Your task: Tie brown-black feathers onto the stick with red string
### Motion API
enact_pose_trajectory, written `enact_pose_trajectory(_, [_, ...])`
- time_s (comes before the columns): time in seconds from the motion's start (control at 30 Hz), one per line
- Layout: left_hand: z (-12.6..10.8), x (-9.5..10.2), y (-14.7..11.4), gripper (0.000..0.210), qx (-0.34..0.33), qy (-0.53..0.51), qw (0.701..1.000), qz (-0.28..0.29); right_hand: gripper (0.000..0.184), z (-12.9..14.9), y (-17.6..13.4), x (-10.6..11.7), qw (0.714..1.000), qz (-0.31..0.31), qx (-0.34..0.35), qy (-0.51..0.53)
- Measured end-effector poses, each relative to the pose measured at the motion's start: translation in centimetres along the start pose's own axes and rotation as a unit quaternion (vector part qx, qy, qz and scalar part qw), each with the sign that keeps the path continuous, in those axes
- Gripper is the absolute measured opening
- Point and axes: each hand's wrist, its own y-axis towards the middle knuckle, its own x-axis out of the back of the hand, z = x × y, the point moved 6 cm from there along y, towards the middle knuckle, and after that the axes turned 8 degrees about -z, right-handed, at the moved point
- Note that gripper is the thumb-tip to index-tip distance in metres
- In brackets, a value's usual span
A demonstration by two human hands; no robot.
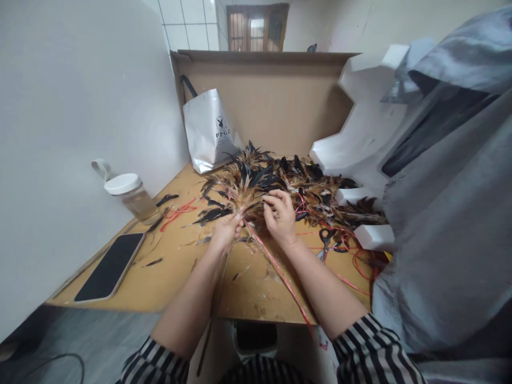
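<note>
Smartphone [111, 266]: flat at 8 o'clock from the feather bunch [245, 198].
White-lidded jar [140, 201]: 9 o'clock.
Left hand [226, 232]: pinching the bunch's base, mid-dial.
Progress: base gathered; binding seems unfinished, as the red twine [274, 259] trails toward 5 o'clock.
Right hand [281, 217]: 4 o'clock, fingers half curled by the feathers; cannot tell if they grip a strand.
Feather pile [316, 192]: 12 to 3 o'clock, apparently unbound in part.
Scissors [326, 244]: 4 o'clock, beyond that hand.

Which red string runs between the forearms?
The string trailing from the feather bunch in the left hand past the table's near edge; others lie near the jar and scissors.
</note>
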Motion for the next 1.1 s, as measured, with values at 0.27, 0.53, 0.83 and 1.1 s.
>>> enact_pose_trajectory(0.27, [-0.3,0.6,0.3,0.03,-0.019,0.003,1.0,-0.015,0.031,-2.2,-6.0,-6.1,0.778,0.241,-0.495,0.301])
enact_pose_trajectory(0.53, [0.2,0.2,0.4,0.027,-0.06,0.095,0.994,-0.013,0.019,-1.8,-4.9,-5.2,0.847,0.195,-0.416,0.268])
enact_pose_trajectory(0.83, [-3.4,-0.6,-2.4,0.008,-0.269,0.342,0.9,-0.036,0.025,0.2,-4.1,-4.3,0.822,0.23,-0.38,0.356])
enact_pose_trajectory(1.1, [-3.3,-0.4,-6.8,0.034,-0.317,0.746,0.583,0.056,0.022,2.8,-2.5,-3.2,0.824,0.368,-0.325,0.282])
